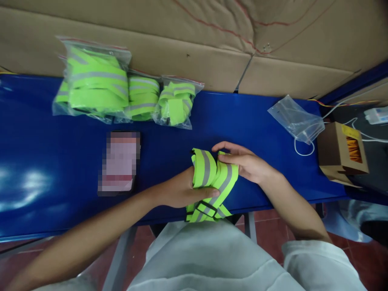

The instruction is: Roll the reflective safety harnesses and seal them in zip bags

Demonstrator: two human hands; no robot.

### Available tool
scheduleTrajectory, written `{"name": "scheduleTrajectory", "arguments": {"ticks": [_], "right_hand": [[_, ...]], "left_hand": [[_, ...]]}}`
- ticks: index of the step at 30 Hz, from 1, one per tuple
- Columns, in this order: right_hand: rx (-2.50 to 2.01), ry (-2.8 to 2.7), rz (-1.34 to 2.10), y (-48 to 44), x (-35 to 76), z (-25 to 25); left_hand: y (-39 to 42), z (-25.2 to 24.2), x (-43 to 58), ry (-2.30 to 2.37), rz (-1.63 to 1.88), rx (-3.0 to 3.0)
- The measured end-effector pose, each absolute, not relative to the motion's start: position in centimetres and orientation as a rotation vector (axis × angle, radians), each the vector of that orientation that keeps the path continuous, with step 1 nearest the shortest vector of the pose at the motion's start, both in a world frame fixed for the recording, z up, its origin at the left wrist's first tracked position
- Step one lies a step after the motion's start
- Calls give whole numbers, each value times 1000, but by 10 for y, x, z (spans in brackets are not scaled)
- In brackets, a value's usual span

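Observation:
A neon-yellow reflective strap (pixel 226 178) with a grey stripe and a black buckle lies in loops between my hands, above the front edge of the blue table. My left hand (pixel 184 192) is closed on it, thumb across the front and the fingers hidden behind the band. A loop of the strap passes around those hidden fingers. On the other side, my right hand (pixel 245 161) pinches the upper right part of the strap between thumb and fingers. The buckled part hangs lowest, close to my shirt.
Clear bags of similar straps (pixel 97 85) stand at the back left of the blue table (pixel 242 117). A smartphone (pixel 121 161) lies left of my hands. At right are an empty clear bag (pixel 295 119), white cable and a cardboard box (pixel 336 151). Cardboard (pixel 169 52) lines the back.

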State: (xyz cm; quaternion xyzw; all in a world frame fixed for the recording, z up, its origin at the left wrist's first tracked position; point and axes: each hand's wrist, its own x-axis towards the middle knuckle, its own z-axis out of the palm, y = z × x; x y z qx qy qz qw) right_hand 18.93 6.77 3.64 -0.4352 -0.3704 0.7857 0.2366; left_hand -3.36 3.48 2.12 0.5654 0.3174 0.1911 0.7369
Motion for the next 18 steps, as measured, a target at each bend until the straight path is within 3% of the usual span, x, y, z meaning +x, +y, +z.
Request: {"name": "scheduleTrajectory", "arguments": {"ticks": [6, 12, 18], "right_hand": [[-1109, -1925, 1279, 58, 196, 48], [-1221, -2241, 1161, 38, 188, 48], [-1059, -2219, 1134, 36, 176, 44]], "left_hand": [[35, 21, -39, 683, 437, 1273], [37, 20, -34, 579, 540, 1372], [40, 16, -35, 572, 410, 1233]]}}
